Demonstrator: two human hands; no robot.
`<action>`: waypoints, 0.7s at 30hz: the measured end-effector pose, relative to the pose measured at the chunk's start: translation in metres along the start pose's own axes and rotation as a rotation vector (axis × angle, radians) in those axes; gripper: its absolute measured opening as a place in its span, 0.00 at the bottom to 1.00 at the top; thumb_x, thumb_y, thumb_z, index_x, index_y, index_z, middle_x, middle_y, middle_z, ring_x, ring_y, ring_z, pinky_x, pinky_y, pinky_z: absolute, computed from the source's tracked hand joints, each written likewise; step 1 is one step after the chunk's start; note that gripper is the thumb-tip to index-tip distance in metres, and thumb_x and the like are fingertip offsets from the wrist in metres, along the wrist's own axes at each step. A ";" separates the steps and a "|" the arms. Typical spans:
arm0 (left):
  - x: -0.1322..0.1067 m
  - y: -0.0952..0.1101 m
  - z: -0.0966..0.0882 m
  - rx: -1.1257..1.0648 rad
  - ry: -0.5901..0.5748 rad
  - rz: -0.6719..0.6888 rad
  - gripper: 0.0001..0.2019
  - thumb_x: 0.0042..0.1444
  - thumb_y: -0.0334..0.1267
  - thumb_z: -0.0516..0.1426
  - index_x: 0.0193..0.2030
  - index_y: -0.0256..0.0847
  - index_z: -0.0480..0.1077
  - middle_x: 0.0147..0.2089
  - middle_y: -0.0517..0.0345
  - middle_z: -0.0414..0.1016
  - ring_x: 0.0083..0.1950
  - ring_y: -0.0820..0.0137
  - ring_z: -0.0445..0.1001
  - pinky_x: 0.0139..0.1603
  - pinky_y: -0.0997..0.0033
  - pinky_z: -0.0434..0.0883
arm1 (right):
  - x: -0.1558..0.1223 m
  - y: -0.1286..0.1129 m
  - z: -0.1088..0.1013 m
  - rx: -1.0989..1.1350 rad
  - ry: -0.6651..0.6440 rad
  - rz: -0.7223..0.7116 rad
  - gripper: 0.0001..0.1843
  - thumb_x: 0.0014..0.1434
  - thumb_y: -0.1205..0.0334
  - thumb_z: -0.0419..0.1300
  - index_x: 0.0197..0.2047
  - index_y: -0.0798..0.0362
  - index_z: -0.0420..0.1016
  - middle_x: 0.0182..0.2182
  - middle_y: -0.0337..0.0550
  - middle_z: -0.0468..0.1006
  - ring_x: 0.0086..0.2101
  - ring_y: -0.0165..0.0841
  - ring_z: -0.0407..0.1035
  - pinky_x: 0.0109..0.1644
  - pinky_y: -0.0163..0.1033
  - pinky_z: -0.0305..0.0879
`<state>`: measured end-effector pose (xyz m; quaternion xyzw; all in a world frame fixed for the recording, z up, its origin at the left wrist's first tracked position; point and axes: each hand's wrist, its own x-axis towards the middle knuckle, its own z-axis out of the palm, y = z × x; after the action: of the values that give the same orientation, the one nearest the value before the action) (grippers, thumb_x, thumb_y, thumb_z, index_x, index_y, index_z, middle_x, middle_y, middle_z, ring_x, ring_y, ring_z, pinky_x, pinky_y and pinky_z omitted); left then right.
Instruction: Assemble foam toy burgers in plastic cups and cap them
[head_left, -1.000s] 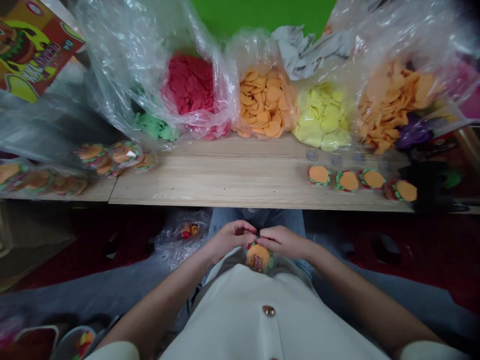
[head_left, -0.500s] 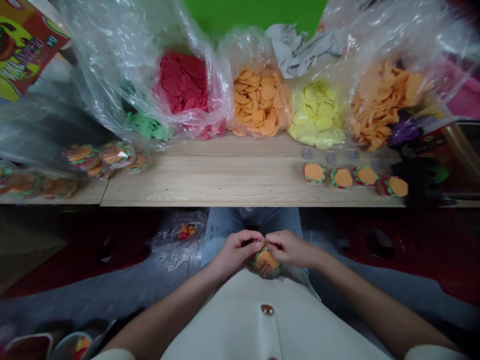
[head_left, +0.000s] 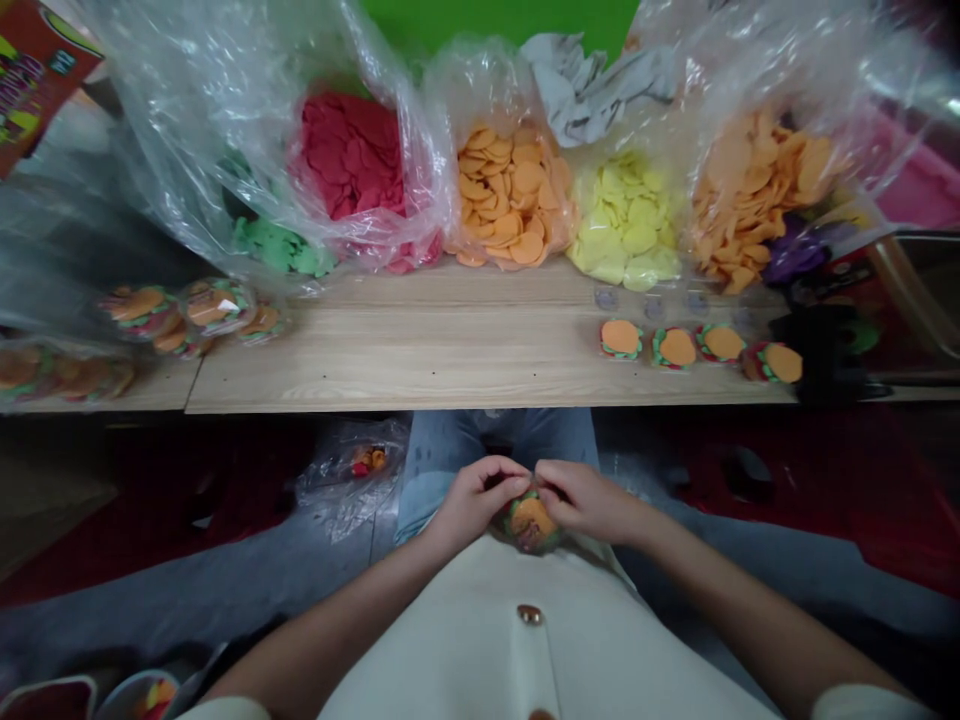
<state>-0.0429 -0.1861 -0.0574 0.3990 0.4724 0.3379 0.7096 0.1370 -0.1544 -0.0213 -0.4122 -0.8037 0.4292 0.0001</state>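
In my lap, both hands pinch the top edge of a small clear bag with a foam toy burger (head_left: 531, 520) inside. My left hand (head_left: 484, 497) grips the bag's upper left, thumb against bent fingers. On the other side my right hand (head_left: 581, 497) is closed on the upper right, its fingertips close to the left ones. An orange bun and green trim show through the plastic. The exact edge between the fingertips is too small to make out.
Above my lap runs a wooden table (head_left: 375, 350). Along its back stand clear bags of red pieces (head_left: 349, 155), orange pieces (head_left: 514, 195) and yellow pieces (head_left: 630, 215). Several unbagged-looking burgers (head_left: 675, 348) line the right; bagged burgers (head_left: 217, 303) lie left. Bins (head_left: 139, 695) stand lower left.
The view has shifted slightly, so the table things appear a little further left and up. My hands keep nearly the same pinching hold on the bag.
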 end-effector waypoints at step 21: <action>-0.014 0.014 0.008 0.232 -0.162 0.280 0.07 0.51 0.38 0.57 0.30 0.37 0.71 0.31 0.54 0.70 0.35 0.72 0.67 0.39 0.73 0.63 | -0.024 -0.012 0.012 -0.073 0.091 -0.187 0.07 0.46 0.70 0.50 0.20 0.54 0.55 0.17 0.33 0.56 0.21 0.23 0.50 0.26 0.32 0.43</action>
<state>-0.0412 -0.1939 -0.0369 0.5658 0.3895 0.3433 0.6406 0.1405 -0.1824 -0.0121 -0.3542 -0.8528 0.3788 0.0617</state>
